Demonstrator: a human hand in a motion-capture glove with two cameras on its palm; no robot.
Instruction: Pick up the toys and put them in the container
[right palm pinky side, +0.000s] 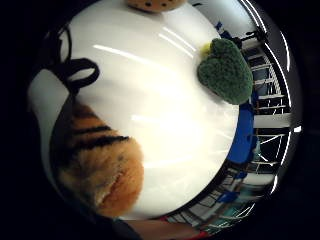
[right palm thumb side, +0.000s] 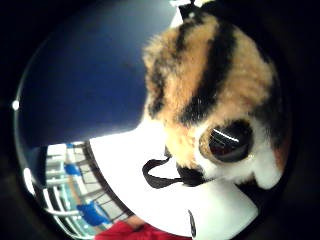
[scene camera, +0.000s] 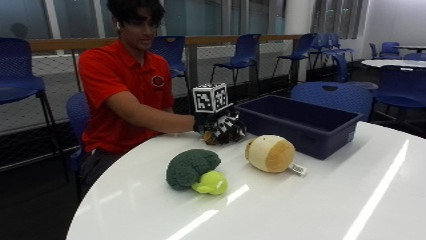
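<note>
In the outside view my gloved right hand (scene camera: 221, 126) grips a striped orange, black and white tiger plush (scene camera: 214, 138) low over the white table (scene camera: 319, 200), beside the near left corner of the dark blue container (scene camera: 301, 125). The tiger plush (right palm thumb side: 215, 95) fills much of the thumb side view, one big glossy eye showing, with the container wall (right palm thumb side: 85, 75) behind it. Its striped body (right palm pinky side: 97, 160) also shows in the little finger side view. A green broccoli plush (scene camera: 193, 170) and a round tan plush (scene camera: 269, 153) lie on the table.
The broccoli plush (right palm pinky side: 225, 70) lies near the table (right palm pinky side: 165, 100) edge, and the tan plush (right palm pinky side: 152, 4) shows spots. Blue chairs (scene camera: 333, 95) stand behind the container. The person in a red shirt (scene camera: 120, 85) sits at the table's far side.
</note>
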